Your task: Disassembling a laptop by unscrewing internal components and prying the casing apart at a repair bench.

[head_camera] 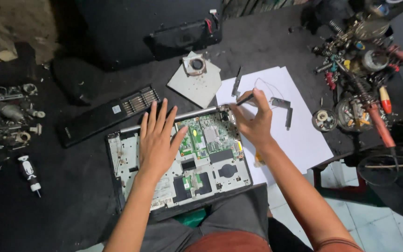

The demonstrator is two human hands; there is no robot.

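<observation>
An opened laptop base [131, 172] lies on the dark table in front of me, its green circuit board [208, 137] exposed. My left hand [157, 140] rests flat on the base with its fingers spread, just left of the board. My right hand [253, 121] is closed on a dark screwdriver [246, 98], whose tip points at the base's far right corner by the hinge.
A white paper sheet [299, 135] to the right carries small metal brackets. A grey plate with a fan [196, 77] and a black keyboard strip [108, 116] lie behind the base. Tools and a soldering iron [374, 112] crowd the right; loose parts [10, 116] lie left.
</observation>
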